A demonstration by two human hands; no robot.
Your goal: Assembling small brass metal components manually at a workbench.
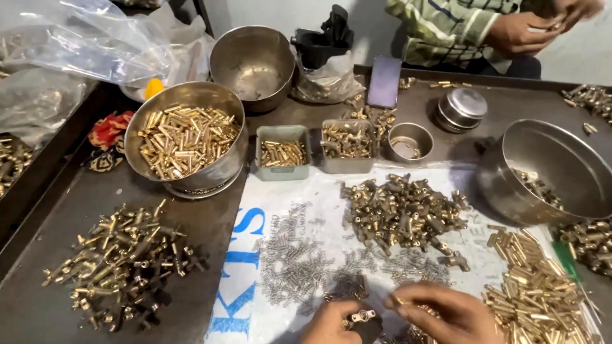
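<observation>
At the bottom edge of the view, the person's left hand [331, 322] pinches a small brass fitting [362, 316] between thumb and fingers, which are clamped on it, the part sticking out toward the right hand. The right hand [446, 312] sits just beside it, its fingers [400, 301] drawn together at the tips and almost touching the fitting; whether they grip anything cannot be told. Both hands hover over a white printed sheet [255, 267] spread on the dark desk [38, 312].

On the sheet just above the hands lies a scatter of small silver springs [299, 261], and beyond it a heap of brass fittings [401, 210]. A pile of brass tubes [535, 293] lies right of the right hand. Farther up stands a steel bowl [220, 169] full of brass tubes, with two small grey trays [280, 171] beside it. Left on the desk lies another heap of assembled brass parts [121, 261]. Across the desk, another person's hands [529, 28] work on their own.
</observation>
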